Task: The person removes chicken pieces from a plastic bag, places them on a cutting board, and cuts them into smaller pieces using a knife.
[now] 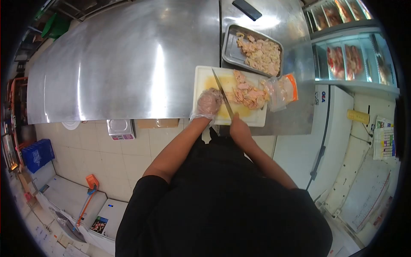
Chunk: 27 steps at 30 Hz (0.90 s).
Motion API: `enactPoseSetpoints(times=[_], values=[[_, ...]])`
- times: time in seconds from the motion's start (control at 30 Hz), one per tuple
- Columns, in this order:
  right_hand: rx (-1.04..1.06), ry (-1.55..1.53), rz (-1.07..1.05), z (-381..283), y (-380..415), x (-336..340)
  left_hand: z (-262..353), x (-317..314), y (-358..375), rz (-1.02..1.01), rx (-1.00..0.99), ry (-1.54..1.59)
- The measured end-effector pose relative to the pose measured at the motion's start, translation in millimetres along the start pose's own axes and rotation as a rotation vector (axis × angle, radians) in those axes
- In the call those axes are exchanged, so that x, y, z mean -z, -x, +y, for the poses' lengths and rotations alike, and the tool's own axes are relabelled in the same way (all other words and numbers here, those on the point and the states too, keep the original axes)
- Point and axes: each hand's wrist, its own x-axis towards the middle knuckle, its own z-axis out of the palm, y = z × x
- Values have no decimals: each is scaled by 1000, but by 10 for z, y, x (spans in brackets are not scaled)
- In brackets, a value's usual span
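Observation:
My right hand [239,127] is closed round the handle of a long knife [222,91], whose blade points away from me across a white cutting board [203,76]. Inside a clear plastic glove, my left hand [209,103] rests on the board just left of the blade. Its fingers are curled down, and what lies under them is hidden. Right of the knife is a heap of pale pink raw meat, seemingly chicken [247,92]. An opened plastic bag with an orange edge [282,91] lies over the board's right side. Yellowish liquid wets the board.
Behind the board stands a metal tray [232,50] with many small pieces of meat [262,55]. A dark phone-like object [247,9] lies farther back on the steel table [128,64]. To the right are a lit display fridge [355,55] and a white freezer [299,145].

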Motion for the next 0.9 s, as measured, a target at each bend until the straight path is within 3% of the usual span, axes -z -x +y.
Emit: enactPoseSetpoints(times=[0.03,0.1,0.27,0.37,0.43,0.5,0.6,0.73,0.9], values=[[85,-23,91,-46,-146,-23,-16,-52,17,9,26,-29],[40,-21,125,-252,-495,30,-23,-29,17,-43,19,-10],[131,59,61,-439,-936,214,11,116,-25,-77,-35,21],[201,-5,176,-203,-739,168,5,211,-31,-109,-51,98],[134,-20,112,-16,-373,180,29,239,-35,-113,-44,155],[-1,-24,31,69,-13,239,122,221,-20,-55,104,151],[-119,27,-121,138,204,212,181,61,-91,27,9,-7],[-124,-18,-73,52,105,142,69,-101,-130,-65,-20,-61],[-28,-67,4,-172,-634,198,133,30,-136,-130,-10,-11]])
